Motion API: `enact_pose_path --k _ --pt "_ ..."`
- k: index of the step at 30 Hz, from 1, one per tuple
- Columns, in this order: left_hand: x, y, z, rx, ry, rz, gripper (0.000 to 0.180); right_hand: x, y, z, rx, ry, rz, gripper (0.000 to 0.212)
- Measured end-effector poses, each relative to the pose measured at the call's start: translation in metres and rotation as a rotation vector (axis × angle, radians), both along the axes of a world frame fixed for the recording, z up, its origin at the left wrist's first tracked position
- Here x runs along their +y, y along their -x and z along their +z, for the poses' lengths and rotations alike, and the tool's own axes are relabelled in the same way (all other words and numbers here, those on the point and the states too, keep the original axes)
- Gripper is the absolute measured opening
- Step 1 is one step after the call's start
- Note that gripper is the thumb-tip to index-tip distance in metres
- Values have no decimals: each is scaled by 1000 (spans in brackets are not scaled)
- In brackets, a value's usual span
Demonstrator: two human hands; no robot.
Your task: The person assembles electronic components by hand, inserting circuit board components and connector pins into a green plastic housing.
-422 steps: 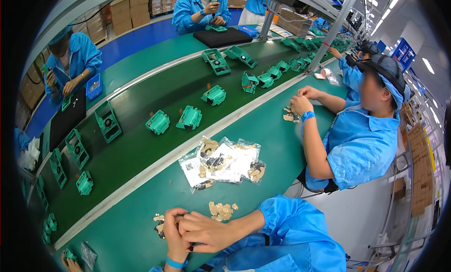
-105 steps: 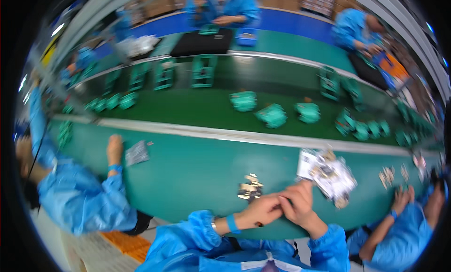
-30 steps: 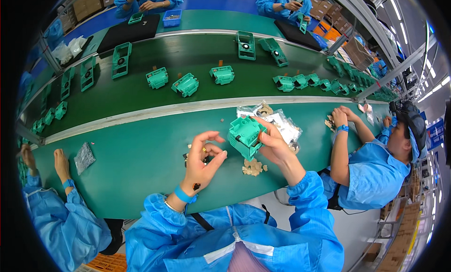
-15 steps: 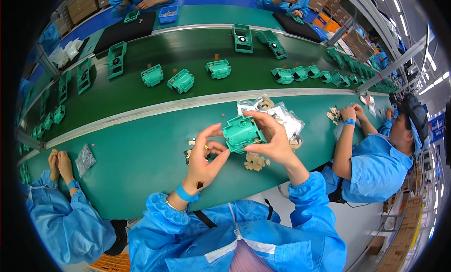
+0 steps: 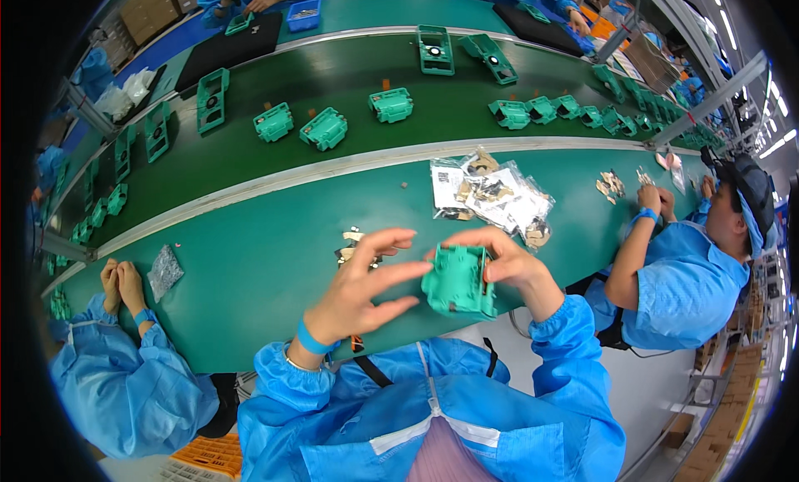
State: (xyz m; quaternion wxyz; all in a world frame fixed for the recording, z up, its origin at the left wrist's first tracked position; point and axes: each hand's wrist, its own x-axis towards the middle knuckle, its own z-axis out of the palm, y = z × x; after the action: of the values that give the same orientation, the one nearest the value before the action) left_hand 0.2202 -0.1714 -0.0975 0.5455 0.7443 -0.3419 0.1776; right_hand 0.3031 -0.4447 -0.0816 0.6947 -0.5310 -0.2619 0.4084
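A green plastic housing (image 5: pixel 457 284) with moulded ribs is held over the front edge of the table, tilted. My right hand (image 5: pixel 518 270) grips its right side, with the thumb on the near face and the fingers behind. To the housing's left is my left hand (image 5: pixel 359 289), its fingers spread and slightly blurred. The index fingertip reaches the housing's left edge; whether it touches I cannot tell. Behind my left fingers lies a small pile of black and tan pieces (image 5: pixel 348 250), partly hidden. Clear plastic bags (image 5: pixel 495 195) of similar pieces lie beyond my right hand.
Beyond a pale rail (image 5: pixel 275 192), several green housings (image 5: pixel 325 129) stand on a dark green conveyor (image 5: pixel 349 74). A co-worker (image 5: pixel 678 265) sits at the right, another (image 5: pixel 125 374) at the left beside a bag of small parts (image 5: pixel 165 272). More people work across the conveyor.
The housing has come nearer to me and turned in my right hand. My left hand has loosened from it and spread its fingers. The view has shifted slightly.
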Motion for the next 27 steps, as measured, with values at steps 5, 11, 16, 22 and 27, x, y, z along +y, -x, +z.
enact_pose_path --k 5,11,16,22,27 --pt "2 18 26 -83 -229 -76 69 9 -1 -11 30 115 373 74" --pt "-4 27 33 -31 -364 -293 81 45 18 -38 171 36 407 76" --pt "-4 29 14 82 -136 -314 85 42 26 -32 246 111 260 62" --pt "-6 44 4 228 -60 -127 95 31 27 -19 -136 311 140 44" --pt "-21 49 -4 158 -380 298 93 3 24 10 -431 415 -325 32"
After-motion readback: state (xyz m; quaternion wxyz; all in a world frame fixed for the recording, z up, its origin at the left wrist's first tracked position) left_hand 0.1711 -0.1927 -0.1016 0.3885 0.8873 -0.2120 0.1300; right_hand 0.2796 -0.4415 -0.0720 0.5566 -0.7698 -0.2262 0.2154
